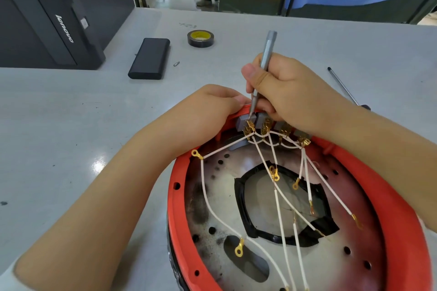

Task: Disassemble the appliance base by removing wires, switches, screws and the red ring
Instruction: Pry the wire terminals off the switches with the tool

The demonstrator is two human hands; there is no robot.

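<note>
The appliance base lies upside down in front of me: a red ring [387, 198] around a scorched metal plate [212, 198] with a black-edged opening. Several white wires [279, 215] with gold ring terminals fan out from a row of grey switches [244, 123] at the ring's far edge. My right hand [283, 87] grips a slim grey screwdriver [266, 56], its tip down at the leftmost switch's gold terminals. My left hand [210, 111] holds the ring's far rim beside that switch; its fingertips are hidden behind the rim.
On the grey table [71, 125] lie a black power bank [150, 58], a roll of black tape [200, 38], a small loose bit [176, 63] and a second long screwdriver [345, 87] at the right. A black Lenovo computer case [45, 19] stands at the far left.
</note>
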